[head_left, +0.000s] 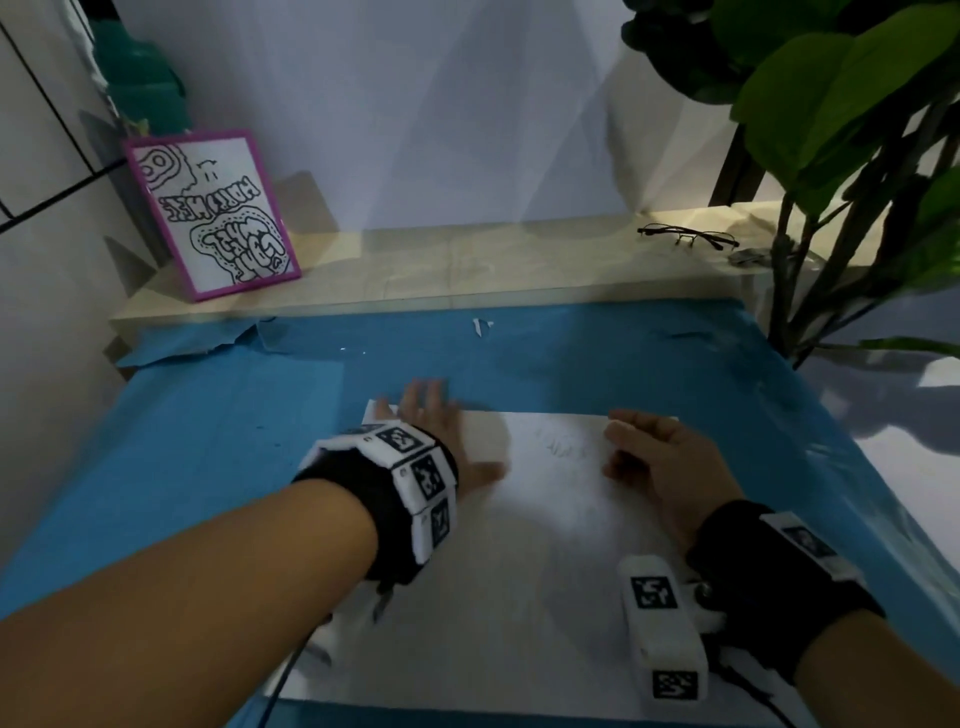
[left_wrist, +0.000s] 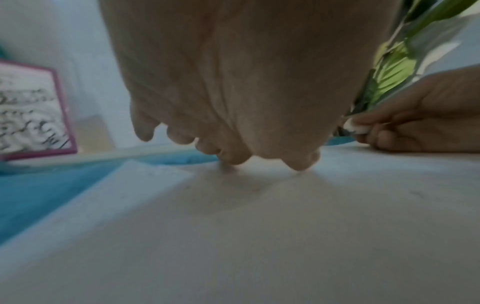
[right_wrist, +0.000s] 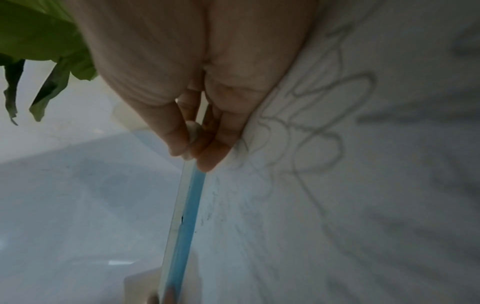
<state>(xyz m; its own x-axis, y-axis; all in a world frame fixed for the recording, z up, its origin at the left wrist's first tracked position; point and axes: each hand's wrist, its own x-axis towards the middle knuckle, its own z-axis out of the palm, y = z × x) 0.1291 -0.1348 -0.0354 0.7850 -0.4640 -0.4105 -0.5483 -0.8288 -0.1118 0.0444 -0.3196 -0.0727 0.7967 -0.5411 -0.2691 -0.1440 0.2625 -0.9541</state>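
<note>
A white sheet of paper (head_left: 545, 545) lies on the blue table cover (head_left: 208, 441), with faint pencil scribbles (right_wrist: 311, 127) near its far edge. My left hand (head_left: 426, 410) lies flat on the sheet's far left corner with its fingers straight, pressing it down; in the left wrist view the fingertips (left_wrist: 233, 158) touch the paper (left_wrist: 259, 236). My right hand (head_left: 639, 447) rests at the far right part of the sheet and pinches a small white eraser (left_wrist: 357, 128) between thumb and fingers. The right wrist view shows the eraser (right_wrist: 194, 131) beside the scribbles.
A wooden ledge (head_left: 467, 265) runs behind the table. On it lean a pink-framed drawing (head_left: 213, 213) at the left and lie black glasses (head_left: 685, 236) at the right. A large-leaved plant (head_left: 857, 130) stands at the right. A small white scrap (head_left: 480, 326) lies on the blue cover.
</note>
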